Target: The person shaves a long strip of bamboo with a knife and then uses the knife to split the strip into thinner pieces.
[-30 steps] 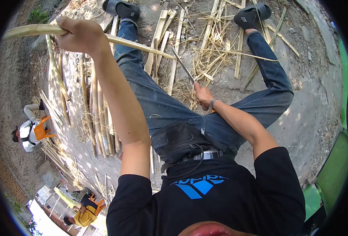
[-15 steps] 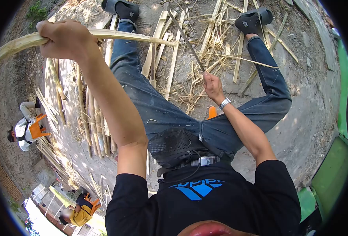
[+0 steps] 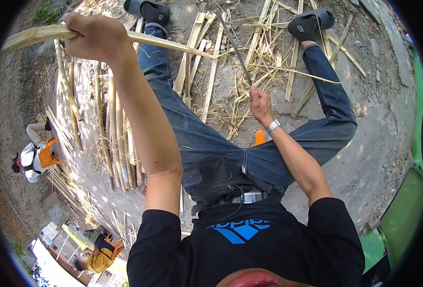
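My left hand (image 3: pixel 99 38) is raised at the upper left, closed around a long pale bamboo strip (image 3: pixel 166 44). The strip runs from the left edge across my leg, its narrower end over the wood pieces on the ground. Between my knees, my right hand (image 3: pixel 260 105) grips the lower end of a long, narrow dark metal blade (image 3: pixel 237 47), whose upper part points away from me, slightly left. The strip's narrow end lies close to the left of the blade in this view.
Split slats (image 3: pixel 213 71) and curled shavings (image 3: pixel 264 60) litter the ground between my feet. Bamboo poles (image 3: pixel 117 138) lie to my left. Farther left, a person in a white top (image 3: pixel 30 158) and one in a yellow top (image 3: pixel 100 260) sit on orange chairs.
My left hand has moved up and to the right with the bamboo strip. The blade in my right hand has shifted slightly right and up.
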Available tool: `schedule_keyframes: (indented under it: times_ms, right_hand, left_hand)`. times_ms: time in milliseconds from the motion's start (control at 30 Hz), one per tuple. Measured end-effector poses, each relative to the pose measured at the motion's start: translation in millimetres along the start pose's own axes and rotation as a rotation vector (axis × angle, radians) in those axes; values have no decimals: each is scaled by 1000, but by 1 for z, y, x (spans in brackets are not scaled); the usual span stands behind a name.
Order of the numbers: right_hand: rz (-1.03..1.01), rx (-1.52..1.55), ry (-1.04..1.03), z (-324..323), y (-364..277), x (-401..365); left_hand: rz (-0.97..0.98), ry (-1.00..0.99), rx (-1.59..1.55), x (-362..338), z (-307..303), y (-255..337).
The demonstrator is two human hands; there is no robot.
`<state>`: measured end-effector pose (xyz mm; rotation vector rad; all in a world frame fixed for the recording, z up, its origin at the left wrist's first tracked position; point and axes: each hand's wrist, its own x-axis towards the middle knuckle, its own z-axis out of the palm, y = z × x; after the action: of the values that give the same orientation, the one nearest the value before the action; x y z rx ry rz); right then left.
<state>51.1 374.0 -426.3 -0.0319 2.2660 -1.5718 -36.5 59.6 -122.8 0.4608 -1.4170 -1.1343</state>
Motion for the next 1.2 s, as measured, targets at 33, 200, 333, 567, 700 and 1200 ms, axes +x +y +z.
schedule_keyframes:
  times_ms: [33, 200, 333, 567, 700, 1200]
  right_hand:
    - [-41, -28, 24, 5, -2, 0]
    - [-91, 165, 7, 41, -23, -1]
    - [-6, -65, 37, 70, 28, -13]
    - [291, -170, 9, 56, -13, 15]
    - [87, 79, 2, 60, -16, 17]
    - [-5, -43, 0, 52, -20, 19]
  left_hand:
    - [-34, 3, 2, -2, -1, 2]
    - [4, -17, 12, 4, -6, -5]
    - [12, 22, 34, 10, -5, -12]
    - [-14, 7, 0, 5, 0, -8]
    - [30, -13, 32, 9, 2, -9]
    - [-32, 71, 27, 10, -7, -8]
